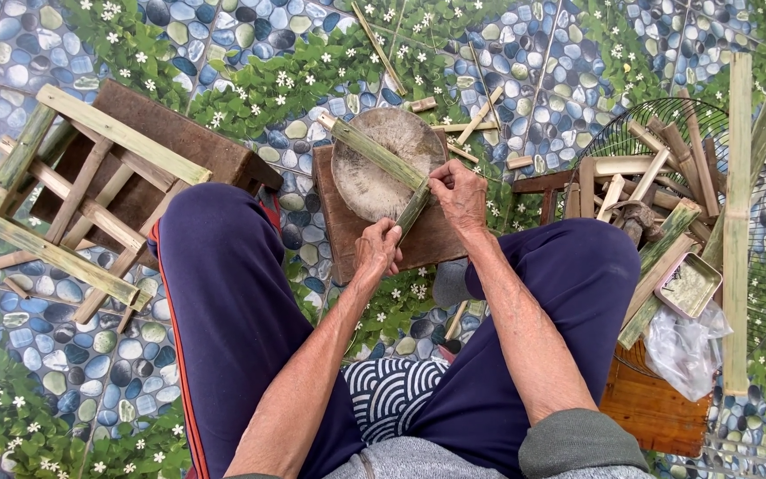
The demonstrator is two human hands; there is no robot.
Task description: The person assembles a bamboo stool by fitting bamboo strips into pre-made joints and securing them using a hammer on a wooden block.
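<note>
We hold a green bamboo strip (381, 158) in both hands over a round wooden block (374, 177) that sits on a low brown stool (347, 239) between our knees. Our left hand (377, 250) has its fingers wrapped tight around the near end of the strip. Our right hand (459, 195) pinches the strip a little higher up, fingers closed on it. The strip slants up and away to the left, across the block. To our left stands a bamboo frame (73, 204) on a brown box (197, 142). To our right a wire basket (746, 213) holds cut bamboo pieces (658, 177), with a small tray (689, 286) just beside them.
</note>
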